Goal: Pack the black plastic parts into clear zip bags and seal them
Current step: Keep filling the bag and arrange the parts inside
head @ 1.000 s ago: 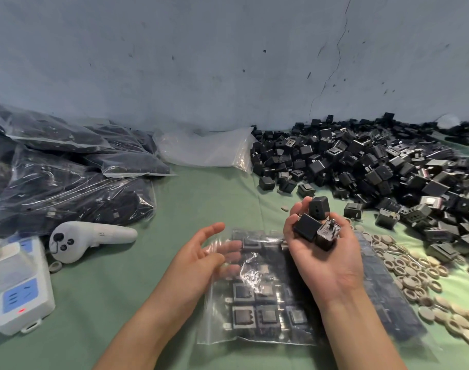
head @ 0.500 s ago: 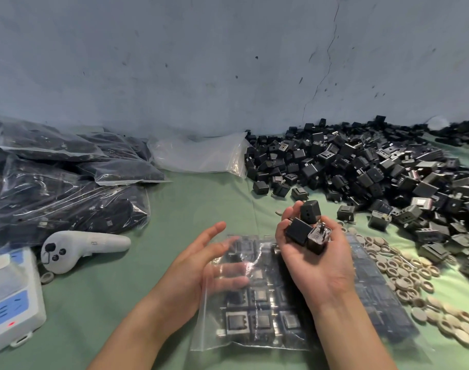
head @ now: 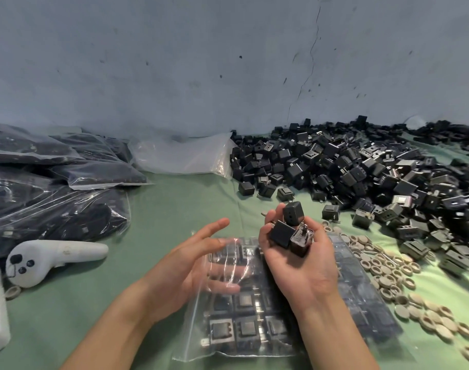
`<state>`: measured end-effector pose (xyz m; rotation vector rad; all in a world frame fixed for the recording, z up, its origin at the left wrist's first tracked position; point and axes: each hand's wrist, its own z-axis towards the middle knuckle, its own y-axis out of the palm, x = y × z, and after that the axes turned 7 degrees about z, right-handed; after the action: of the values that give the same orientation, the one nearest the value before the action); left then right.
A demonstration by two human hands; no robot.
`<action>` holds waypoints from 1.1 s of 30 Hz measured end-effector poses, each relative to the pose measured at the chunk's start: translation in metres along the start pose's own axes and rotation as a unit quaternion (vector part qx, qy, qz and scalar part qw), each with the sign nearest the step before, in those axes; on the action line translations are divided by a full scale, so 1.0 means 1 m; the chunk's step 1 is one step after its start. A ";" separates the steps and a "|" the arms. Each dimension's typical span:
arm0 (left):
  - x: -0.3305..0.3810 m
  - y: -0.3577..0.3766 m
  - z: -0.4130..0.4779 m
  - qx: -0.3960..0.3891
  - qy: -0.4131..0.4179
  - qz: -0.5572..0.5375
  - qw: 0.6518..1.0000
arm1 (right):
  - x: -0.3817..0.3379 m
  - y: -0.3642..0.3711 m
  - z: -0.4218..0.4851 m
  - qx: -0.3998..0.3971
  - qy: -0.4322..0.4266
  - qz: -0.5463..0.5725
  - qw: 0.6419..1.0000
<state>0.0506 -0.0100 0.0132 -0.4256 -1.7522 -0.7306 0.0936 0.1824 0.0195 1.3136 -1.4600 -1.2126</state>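
Black boxy parts point(head: 282, 234), crinkly clear bag point(head: 228, 340)

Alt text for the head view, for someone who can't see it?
The right hand cups three black parts above a part-filled clear zip bag; the left hand's fingers show through its plastic. A heap of parts lies to the right.

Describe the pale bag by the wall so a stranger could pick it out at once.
Find the big pile of black parts on the right of the green cloth. At the pile's left edge, against the wall, lies the pale bag. Unlike the packed bags further left, it looks milky-clear, with nothing dark showing inside.
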 end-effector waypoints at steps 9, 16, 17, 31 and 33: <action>0.011 -0.006 0.006 -0.061 -0.065 -0.114 0.989 | 0.000 0.000 0.000 0.006 -0.002 -0.012 1.000; 0.019 -0.004 0.010 -0.055 -0.109 -0.142 0.982 | 0.001 0.000 0.000 0.009 -0.002 -0.017 1.000; 0.019 -0.005 0.010 -0.066 -0.111 -0.138 0.982 | 0.001 0.000 0.000 0.010 0.000 -0.018 1.000; 0.018 -0.018 0.010 -0.157 -0.114 -0.117 0.974 | 0.002 0.002 0.000 0.008 0.006 -0.043 0.999; 0.019 -0.017 0.013 -0.150 -0.126 -0.104 0.975 | 0.003 0.002 0.001 0.010 0.008 -0.044 0.999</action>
<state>0.0249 -0.0159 0.0245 -0.5640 -1.9488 -1.1415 0.0921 0.1799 0.0215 1.4107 -1.4182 -1.2433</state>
